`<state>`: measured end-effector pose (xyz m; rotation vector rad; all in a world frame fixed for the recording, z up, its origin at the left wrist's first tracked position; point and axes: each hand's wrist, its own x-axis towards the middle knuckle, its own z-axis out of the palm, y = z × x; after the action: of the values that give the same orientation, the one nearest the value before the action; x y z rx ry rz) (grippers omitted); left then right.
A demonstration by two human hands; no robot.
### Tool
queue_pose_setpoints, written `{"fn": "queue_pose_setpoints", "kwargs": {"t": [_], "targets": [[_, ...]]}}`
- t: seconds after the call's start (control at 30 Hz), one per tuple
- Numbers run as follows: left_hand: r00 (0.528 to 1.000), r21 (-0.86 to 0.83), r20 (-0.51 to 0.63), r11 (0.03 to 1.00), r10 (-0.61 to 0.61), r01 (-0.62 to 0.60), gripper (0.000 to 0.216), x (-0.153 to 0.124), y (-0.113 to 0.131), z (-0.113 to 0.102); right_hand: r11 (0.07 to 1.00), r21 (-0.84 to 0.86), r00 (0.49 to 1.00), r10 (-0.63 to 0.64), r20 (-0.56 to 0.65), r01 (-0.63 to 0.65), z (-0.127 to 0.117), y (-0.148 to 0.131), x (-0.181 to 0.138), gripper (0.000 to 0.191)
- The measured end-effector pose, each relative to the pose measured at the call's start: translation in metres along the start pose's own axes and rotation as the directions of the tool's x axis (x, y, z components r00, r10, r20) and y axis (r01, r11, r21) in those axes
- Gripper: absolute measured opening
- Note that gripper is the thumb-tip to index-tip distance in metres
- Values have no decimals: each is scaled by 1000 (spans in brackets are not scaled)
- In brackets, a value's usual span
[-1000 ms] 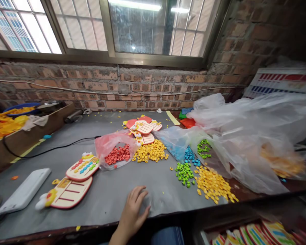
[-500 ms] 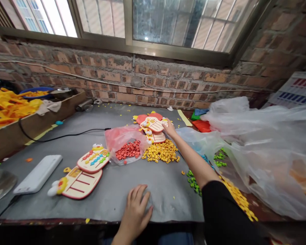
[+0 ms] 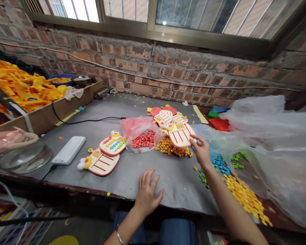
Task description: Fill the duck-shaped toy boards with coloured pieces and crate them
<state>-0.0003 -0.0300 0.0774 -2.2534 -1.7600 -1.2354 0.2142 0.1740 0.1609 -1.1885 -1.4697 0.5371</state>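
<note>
My right hand pinches the right edge of a cream slotted toy board with a yellow duck-like head, held above a heap of yellow beads. Behind it lies a small pile of similar boards, some red side up. My left hand hovers or rests near the table's front edge, fingers spread, holding nothing. To its left, a board filled with coloured beads overlaps a board with bare slots. Red beads spill in the mouth of a pink plastic bag.
Green beads, blue beads and more yellow beads lie at right beside large clear plastic bags. A white power bank with a cable and a clear bowl are at left. A wooden-sided bin holds yellow parts.
My right hand has drawn a board off the back pile, toward me and over the yellow beads. My left hand stays spread near the front edge. The view has shifted.
</note>
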Motion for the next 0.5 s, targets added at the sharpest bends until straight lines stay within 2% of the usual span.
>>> {"fn": "queue_pose_setpoints", "kwargs": {"t": [0.07,0.17,0.27,0.33,0.4,0.43,0.5], "targets": [[1000,3,9,1000,-21,21,48,0,-1,0,1000,-13,999,18,30,-18,-24,-5,-62,32],[998,8,41,998,-57,56,61,1,-2,0,992,-120,986,67,152,-49,-40,-4,-142,32],[986,37,146,997,-75,70,65,4,0,-2,956,-292,957,79,280,7,-39,-2,-183,30],[970,59,233,997,-69,57,59,5,3,-3,895,-435,954,42,297,96,-31,-6,-183,24],[955,83,288,996,-62,40,54,7,5,-4,852,-481,946,-46,322,205,-15,-14,-165,19],[952,96,301,995,-61,33,54,7,6,-5,856,-443,925,-97,367,265,-2,-19,-151,20],[950,124,305,992,-60,22,55,8,7,-6,877,-311,841,-171,513,368,34,-27,-118,20]]}}
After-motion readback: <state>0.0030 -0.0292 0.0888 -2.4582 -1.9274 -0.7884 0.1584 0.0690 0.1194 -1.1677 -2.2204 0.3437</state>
